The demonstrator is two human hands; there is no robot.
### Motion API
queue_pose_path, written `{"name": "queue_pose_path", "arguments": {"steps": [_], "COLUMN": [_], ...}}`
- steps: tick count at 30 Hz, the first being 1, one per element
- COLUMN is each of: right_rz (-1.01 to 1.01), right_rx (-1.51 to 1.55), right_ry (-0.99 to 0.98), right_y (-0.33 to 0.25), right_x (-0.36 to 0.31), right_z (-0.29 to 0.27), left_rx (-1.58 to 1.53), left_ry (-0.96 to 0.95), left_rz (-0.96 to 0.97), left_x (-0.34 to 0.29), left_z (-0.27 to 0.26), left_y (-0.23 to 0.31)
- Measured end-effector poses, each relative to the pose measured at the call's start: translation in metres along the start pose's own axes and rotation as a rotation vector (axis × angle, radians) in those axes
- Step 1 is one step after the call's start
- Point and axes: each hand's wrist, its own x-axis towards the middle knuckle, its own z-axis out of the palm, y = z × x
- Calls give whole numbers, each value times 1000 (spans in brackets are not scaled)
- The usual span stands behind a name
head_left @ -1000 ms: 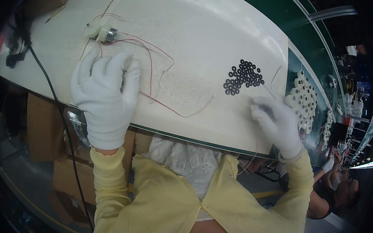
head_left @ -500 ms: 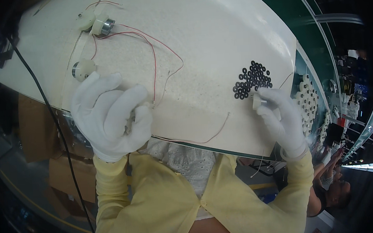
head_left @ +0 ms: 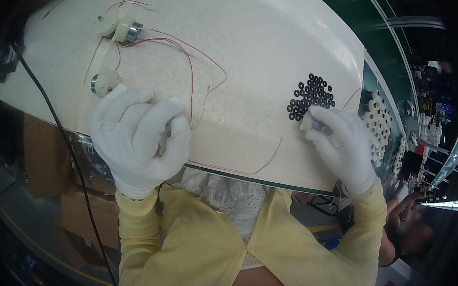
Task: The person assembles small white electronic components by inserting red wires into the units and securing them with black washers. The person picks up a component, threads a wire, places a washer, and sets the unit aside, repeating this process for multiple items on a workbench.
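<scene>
Both my hands wear white gloves. My left hand (head_left: 136,141) is curled above the table's near left edge, thumb and fingers closed round a small part mostly hidden by the glove. A thin reddish wire (head_left: 252,172) runs along the table edge from beside that hand. Between thumb and fingertips, my right hand (head_left: 348,142) pinches a small cream and silver motor (head_left: 305,121). It is just at the near side of a pile of small black rings (head_left: 310,93). A cream and silver motor (head_left: 107,81) lies beyond my left fingertips.
Farther left on the white table (head_left: 254,51) lie more motors (head_left: 127,30) with long red wires (head_left: 191,76). Rows of white parts (head_left: 377,127) stand right of the table. A black cable (head_left: 60,128) crosses the left side, above cardboard boxes (head_left: 88,216). Another person (head_left: 410,234) is at far right.
My right hand has shifted slightly left, and the motor in it has turned and tilted. My left hand has moved a little to the right, still curled.
</scene>
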Motion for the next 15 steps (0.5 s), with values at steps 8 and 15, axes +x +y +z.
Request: {"name": "queue_pose_path", "arguments": {"steps": [8,15], "right_rz": [155,190], "right_rx": [-94,-134], "right_ry": [-26,-281], "right_y": [-8,-24], "right_x": [-10,-22], "right_z": [0,-24], "left_rx": [-8,-23], "left_ry": [-14,-32], "left_rz": [-26,-33], "left_x": [3,5], "left_z": [-1,-1], "left_y": [4,4]}}
